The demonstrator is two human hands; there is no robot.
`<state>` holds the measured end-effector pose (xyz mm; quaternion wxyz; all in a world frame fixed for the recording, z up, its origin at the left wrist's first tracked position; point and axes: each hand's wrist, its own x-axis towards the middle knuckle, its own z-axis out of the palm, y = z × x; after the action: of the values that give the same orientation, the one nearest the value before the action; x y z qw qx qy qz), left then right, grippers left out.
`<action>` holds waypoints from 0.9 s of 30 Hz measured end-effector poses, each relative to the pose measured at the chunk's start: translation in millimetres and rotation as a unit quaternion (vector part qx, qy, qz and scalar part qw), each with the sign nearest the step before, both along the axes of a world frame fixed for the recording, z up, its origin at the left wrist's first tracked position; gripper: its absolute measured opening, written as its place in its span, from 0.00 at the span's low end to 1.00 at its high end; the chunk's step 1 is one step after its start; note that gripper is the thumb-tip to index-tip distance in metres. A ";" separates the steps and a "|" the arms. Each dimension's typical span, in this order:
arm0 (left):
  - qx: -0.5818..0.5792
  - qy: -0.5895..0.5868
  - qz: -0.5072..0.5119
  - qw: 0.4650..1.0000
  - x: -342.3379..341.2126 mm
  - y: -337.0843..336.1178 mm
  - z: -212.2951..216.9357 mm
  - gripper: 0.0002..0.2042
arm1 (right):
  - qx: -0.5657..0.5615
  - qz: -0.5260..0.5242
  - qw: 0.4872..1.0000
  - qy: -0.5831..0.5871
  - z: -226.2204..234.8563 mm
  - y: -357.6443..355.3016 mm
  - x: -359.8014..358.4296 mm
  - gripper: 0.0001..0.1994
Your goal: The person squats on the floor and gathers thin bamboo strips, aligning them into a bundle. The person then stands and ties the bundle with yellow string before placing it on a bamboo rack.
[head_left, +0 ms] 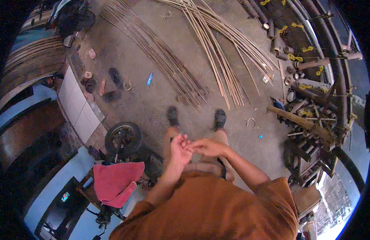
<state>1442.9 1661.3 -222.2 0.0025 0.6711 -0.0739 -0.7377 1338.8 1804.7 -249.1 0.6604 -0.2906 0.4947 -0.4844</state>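
My left hand (180,150) is held in front of my waist, palm turned up, with its fingers apart and loosely bent. From the right, my right hand (208,147) reaches across and its fingertips touch the fingers of the left one. The right fingers are pressed together; whether something small is pinched there cannot be made out. Beyond my feet, two groups of long thin poles lie on the concrete floor: darker brown poles (159,50) to the left and paler poles (211,52) to the right.
A blue packet (150,79) and loose sandals (115,77) lie on the floor. At left, a motorbike wheel (124,140) stands near a red cloth (117,182). Bamboo offcuts (309,120) pile up at right, under a rack with yellow ties (307,49).
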 end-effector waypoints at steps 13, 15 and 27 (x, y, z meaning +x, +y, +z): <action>-0.043 0.001 -0.221 0.974 1.2 45.6 -325.7 0.14 | 0.079 0.015 0.988 -0.130 -324.0 47.1 -3.5 0.14; -0.090 0.012 -0.250 0.964 -18.0 30.3 -386.6 0.14 | 0.040 -0.031 0.996 -0.074 -377.2 31.6 -28.2 0.11; -0.548 0.021 -0.548 0.632 -39.6 -43.1 -635.7 0.15 | 0.250 -0.135 0.878 0.386 -648.9 50.3 -121.6 0.14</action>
<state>1403.3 1618.3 -857.9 -0.0331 0.3665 -0.8187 -0.4409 1217.3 1855.0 -898.0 0.3958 -0.2102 0.8496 -0.2783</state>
